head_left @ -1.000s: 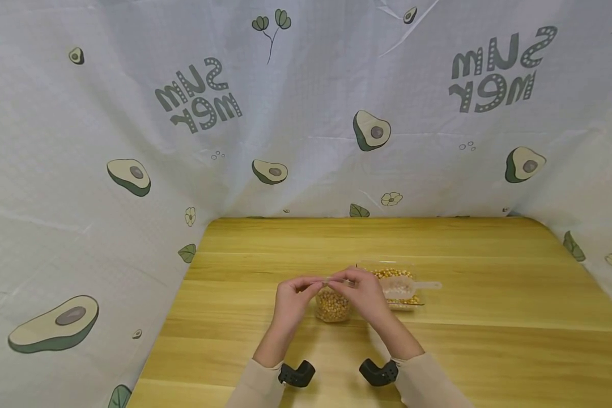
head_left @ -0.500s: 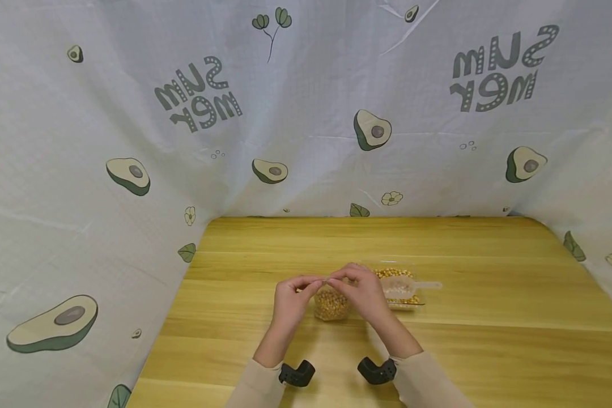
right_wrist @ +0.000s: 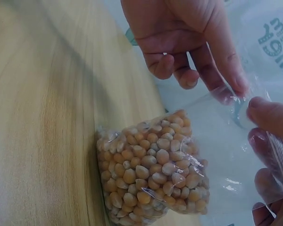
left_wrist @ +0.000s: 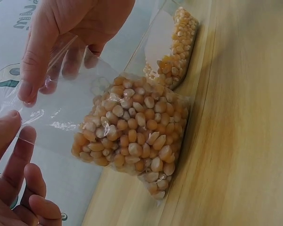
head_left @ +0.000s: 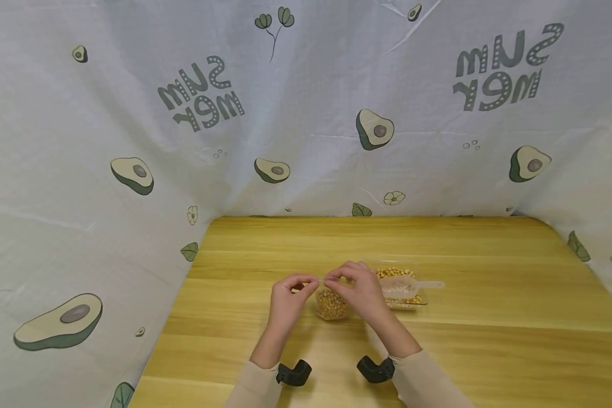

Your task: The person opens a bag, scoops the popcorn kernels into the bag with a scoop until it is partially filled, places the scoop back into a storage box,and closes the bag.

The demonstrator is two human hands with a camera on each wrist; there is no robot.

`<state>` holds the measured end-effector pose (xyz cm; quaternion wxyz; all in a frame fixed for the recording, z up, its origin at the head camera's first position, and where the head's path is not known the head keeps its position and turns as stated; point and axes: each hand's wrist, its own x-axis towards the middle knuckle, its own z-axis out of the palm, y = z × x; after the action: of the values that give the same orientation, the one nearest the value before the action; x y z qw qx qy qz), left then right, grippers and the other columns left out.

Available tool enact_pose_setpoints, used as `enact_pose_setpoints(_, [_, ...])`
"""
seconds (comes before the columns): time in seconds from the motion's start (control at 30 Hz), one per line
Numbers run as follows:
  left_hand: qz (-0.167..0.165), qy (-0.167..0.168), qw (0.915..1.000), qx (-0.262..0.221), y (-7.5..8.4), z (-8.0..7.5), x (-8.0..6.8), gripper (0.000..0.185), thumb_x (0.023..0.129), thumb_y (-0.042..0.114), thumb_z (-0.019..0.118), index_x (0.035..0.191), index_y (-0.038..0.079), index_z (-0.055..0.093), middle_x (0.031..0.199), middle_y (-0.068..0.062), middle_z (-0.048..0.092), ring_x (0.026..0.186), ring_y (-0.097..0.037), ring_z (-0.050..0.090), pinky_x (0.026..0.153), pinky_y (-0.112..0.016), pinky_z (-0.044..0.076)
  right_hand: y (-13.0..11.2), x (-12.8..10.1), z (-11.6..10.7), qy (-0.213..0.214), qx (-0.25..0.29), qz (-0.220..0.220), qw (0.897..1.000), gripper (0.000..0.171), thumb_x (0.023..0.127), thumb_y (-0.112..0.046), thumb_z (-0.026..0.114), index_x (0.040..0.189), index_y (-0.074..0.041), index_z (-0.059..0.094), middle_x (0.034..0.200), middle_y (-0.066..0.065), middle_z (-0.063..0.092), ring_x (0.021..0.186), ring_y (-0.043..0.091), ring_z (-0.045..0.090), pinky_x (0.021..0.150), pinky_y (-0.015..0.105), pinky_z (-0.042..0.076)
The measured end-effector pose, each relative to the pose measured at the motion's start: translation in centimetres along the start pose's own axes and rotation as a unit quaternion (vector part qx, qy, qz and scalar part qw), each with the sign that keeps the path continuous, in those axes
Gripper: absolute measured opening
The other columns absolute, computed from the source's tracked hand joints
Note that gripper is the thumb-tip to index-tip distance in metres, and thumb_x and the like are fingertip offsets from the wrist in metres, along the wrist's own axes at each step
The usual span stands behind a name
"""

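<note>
Corn bag hangs below both hands' pinch.

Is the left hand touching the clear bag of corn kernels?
Touching. The right wrist view shows the left hand pinching the top edge of the bag.

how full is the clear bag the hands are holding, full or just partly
Partly full: in the clear bag the corn kernels fill only the bottom part; the upper part, pinched by both hands, is empty film.
</note>
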<state>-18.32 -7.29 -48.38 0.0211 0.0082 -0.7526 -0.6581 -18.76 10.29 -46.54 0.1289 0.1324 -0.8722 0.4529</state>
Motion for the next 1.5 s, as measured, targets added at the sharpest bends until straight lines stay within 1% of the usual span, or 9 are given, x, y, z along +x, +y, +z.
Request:
enact_pose_setpoints(0.2, [-0.002, 0.001, 0.9999, 0.011, 0.2, 0.3, 0.1, 0.009, 0.088, 0.008, 0.074, 0.094, 0.003, 0.079, 0.099, -0.016, 0.074, 0.082, -0.013, 0.052, 0.060, -0.018, 0.040, 0.0, 0.0, 0.0, 0.000, 0.004, 0.010, 1.000, 0.006, 0.084, -0.025, 0.080, 0.086, -0.020, 0.079, 0.086, -0.010, 0.072, 0.082, 0.015, 0.055, 0.073, 0.026, 0.042])
enact_pose_setpoints(0.5, [0.007, -0.007, 0.9998, -0.016, 0.1, 0.3, 0.0, 0.011, 0.087, 0.017, 0.078, 0.094, 0.009, 0.080, 0.098, -0.011, 0.075, 0.083, -0.012, 0.054, 0.063, -0.021, 0.043, 0.0, 0.0, -0.1, -0.004, -0.001, 0.013, 1.000, 0.011, 0.085, -0.029, 0.079, 0.087, -0.019, 0.079, 0.086, -0.010, 0.072, 0.078, 0.012, 0.050, 0.072, 0.026, 0.040])
enact_pose_setpoints(0.6, [-0.003, -0.008, 0.9997, -0.021, 0.4, 0.3, -0.1, 0.012, 0.087, 0.016, 0.077, 0.094, 0.007, 0.080, 0.099, -0.011, 0.075, 0.086, -0.013, 0.053, 0.069, -0.023, 0.044, 0.0, 0.0, -0.2, -0.004, -0.002, 0.013, 1.000, 0.011, 0.085, -0.030, 0.079, 0.087, -0.019, 0.079, 0.086, -0.010, 0.072, 0.079, 0.013, 0.051, 0.072, 0.027, 0.041])
enact_pose_setpoints(0.77, [-0.026, -0.009, 0.9991, -0.033, 1.5, 0.4, -0.3, 0.013, 0.088, 0.010, 0.075, 0.095, 0.000, 0.078, 0.097, -0.013, 0.074, 0.083, -0.014, 0.050, 0.063, -0.021, 0.038, 0.1, 0.1, -0.1, 0.006, -0.008, -0.001, 1.000, 0.003, 0.082, -0.020, 0.081, 0.082, -0.021, 0.079, 0.084, -0.010, 0.072, 0.077, 0.014, 0.051, 0.070, 0.026, 0.040])
enact_pose_setpoints(0.93, [-0.029, -0.010, 0.9987, -0.041, 0.1, 0.5, 0.4, 0.014, 0.088, 0.013, 0.076, 0.097, 0.002, 0.079, 0.097, -0.009, 0.074, 0.081, -0.012, 0.051, 0.060, -0.020, 0.036, 0.1, 0.1, -0.1, 0.016, -0.012, -0.012, 1.000, 0.007, 0.081, -0.015, 0.082, 0.081, -0.021, 0.078, 0.082, -0.009, 0.071, 0.075, 0.014, 0.051, 0.069, 0.025, 0.039])
enact_pose_setpoints(1.1, [-0.031, -0.018, 0.9978, -0.056, 0.2, 0.5, 0.3, 0.018, 0.088, 0.017, 0.076, 0.098, 0.002, 0.078, 0.096, -0.004, 0.073, 0.083, -0.012, 0.052, 0.067, -0.022, 0.039, 0.1, 0.1, 0.0, 0.014, -0.010, -0.009, 1.000, 0.005, 0.082, -0.016, 0.081, 0.081, -0.019, 0.078, 0.083, -0.008, 0.072, 0.079, 0.016, 0.055, 0.071, 0.027, 0.043])
enact_pose_setpoints(1.23, [-0.035, -0.017, 0.9974, -0.061, 0.3, 0.5, 0.2, 0.018, 0.087, 0.018, 0.077, 0.097, 0.003, 0.078, 0.091, 0.000, 0.071, 0.083, -0.013, 0.051, 0.065, -0.021, 0.037, 0.2, -0.1, -0.1, 0.008, -0.007, -0.004, 1.000, 0.005, 0.084, -0.022, 0.080, 0.085, -0.017, 0.079, 0.086, -0.008, 0.073, 0.084, 0.018, 0.059, 0.074, 0.028, 0.046])
enact_pose_setpoints(1.37, [-0.030, -0.018, 0.9976, -0.060, 0.2, 0.6, 0.2, 0.018, 0.087, 0.018, 0.078, 0.097, 0.003, 0.079, 0.089, -0.001, 0.071, 0.081, -0.013, 0.050, 0.060, -0.019, 0.034, 0.2, -0.3, -0.2, 0.005, -0.004, 0.013, 1.000, 0.007, 0.084, -0.025, 0.080, 0.089, -0.019, 0.079, 0.086, -0.010, 0.073, 0.085, 0.017, 0.060, 0.075, 0.027, 0.046])
enact_pose_setpoints(1.5, [-0.023, -0.020, 0.9980, -0.056, 0.1, 0.8, 0.2, 0.019, 0.088, 0.019, 0.076, 0.097, 0.003, 0.079, 0.091, -0.004, 0.073, 0.083, -0.013, 0.052, 0.067, -0.022, 0.039, 0.3, -0.2, -0.3, 0.004, -0.005, 0.023, 1.000, 0.005, 0.084, -0.023, 0.080, 0.088, -0.020, 0.080, 0.085, -0.009, 0.073, 0.083, 0.015, 0.058, 0.074, 0.026, 0.045])
